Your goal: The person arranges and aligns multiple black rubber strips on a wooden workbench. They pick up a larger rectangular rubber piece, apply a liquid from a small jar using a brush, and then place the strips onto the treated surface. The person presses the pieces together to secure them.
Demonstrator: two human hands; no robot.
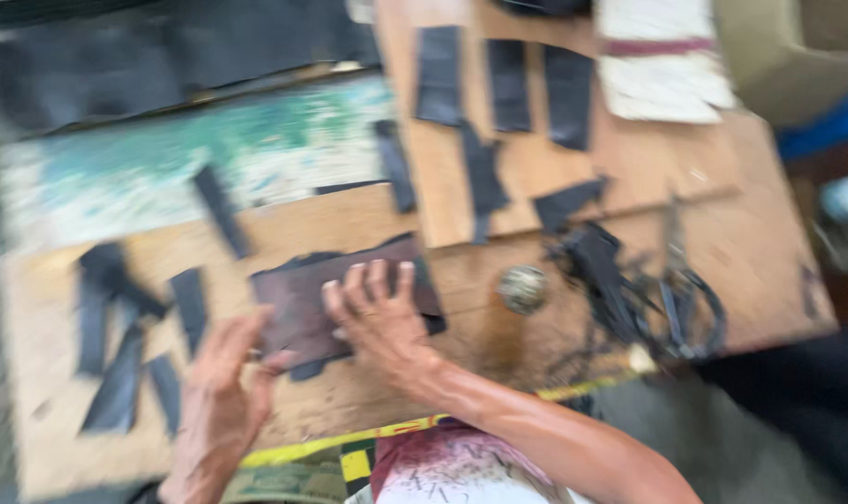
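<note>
A dark brown leather piece [303, 299] lies flat on the wooden work board [499, 345], over darker pieces beneath it. My right hand [377, 313] presses down on its right half with fingers spread flat. Touching the leather's lower left edge is my left hand [221, 387], fingers open and raised. The frame is motion-blurred, so fine detail is unclear.
Black leather strips [125, 336] are scattered at the left, and more black cut pieces [508, 84] sit on a raised board at the back. A small round metal object [522, 287] and scissors [685, 299] with dark scraps are to the right. A yellow tape measure [368, 437] runs along the near edge.
</note>
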